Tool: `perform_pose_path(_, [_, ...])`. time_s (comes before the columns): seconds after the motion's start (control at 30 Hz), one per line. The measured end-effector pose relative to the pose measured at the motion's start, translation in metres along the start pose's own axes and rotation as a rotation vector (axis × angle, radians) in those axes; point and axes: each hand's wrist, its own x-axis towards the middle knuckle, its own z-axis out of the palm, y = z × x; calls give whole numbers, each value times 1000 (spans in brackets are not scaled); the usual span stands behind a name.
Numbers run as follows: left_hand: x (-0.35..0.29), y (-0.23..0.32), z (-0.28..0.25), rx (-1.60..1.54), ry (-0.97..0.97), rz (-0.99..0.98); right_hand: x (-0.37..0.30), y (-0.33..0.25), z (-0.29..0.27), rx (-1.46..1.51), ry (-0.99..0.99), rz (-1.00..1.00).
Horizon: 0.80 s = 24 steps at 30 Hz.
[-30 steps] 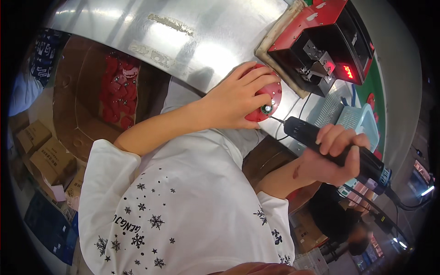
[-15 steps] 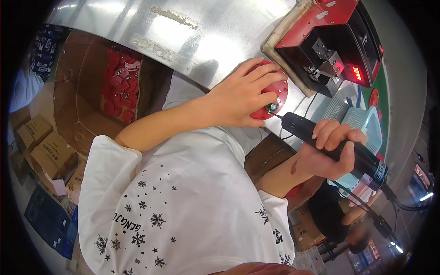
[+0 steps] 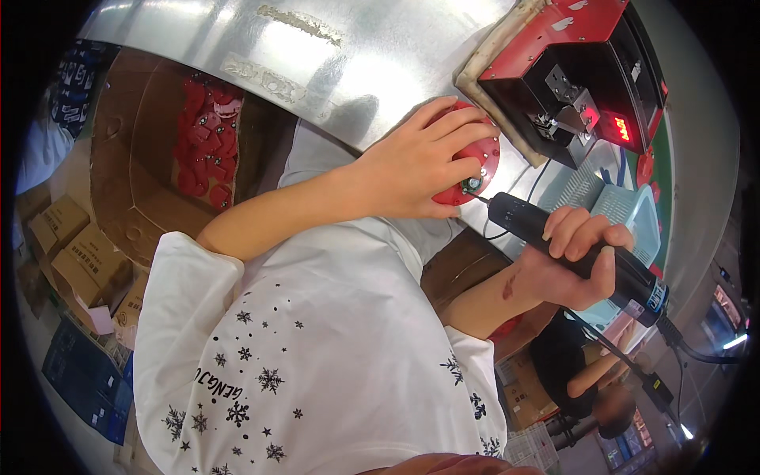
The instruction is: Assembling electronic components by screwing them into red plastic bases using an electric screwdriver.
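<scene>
My left hand (image 3: 419, 165) presses flat on a round red disc-shaped part (image 3: 473, 168) lying on the shiny metal table (image 3: 332, 55). My right hand (image 3: 576, 257) grips a black electric screwdriver (image 3: 582, 253), held level. Its bit tip touches a screw spot at the disc's near edge. A cable trails from the tool's rear toward the lower right.
A red and black machine (image 3: 590, 71) with a lit red display stands on a pad at the table's far right. A pale blue basket (image 3: 625, 214) sits beside it. A cardboard box holding red parts (image 3: 202, 134) stands below the table at left, with stacked cartons (image 3: 71, 253) nearby. Another person (image 3: 586, 372) is at lower right.
The screwdriver's tip has come closer to the disc's edge and now meets it. My left hand stays pressed on the disc.
</scene>
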Motion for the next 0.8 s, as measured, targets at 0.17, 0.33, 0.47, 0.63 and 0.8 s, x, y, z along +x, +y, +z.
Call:
perform_pose_path(0.17, [1,-1,2,-8,16,5,-10,1,10,-119,-77,-100])
perform_pose_path(0.33, [1,1,2,20,11,-7,-23,6,34,-321,-108,-199])
perform_pose_path(0.47, [2,0,2,-1,39,-8,-19,8,34,-319,-176,-177])
perform_pose_path(0.63, [1,0,4,1,48,-5,-14,8,32,-284,-142,-118])
perform_pose_path(0.8, [0,1,3,7,27,-8,-10,8,30,-259,-157,-81])
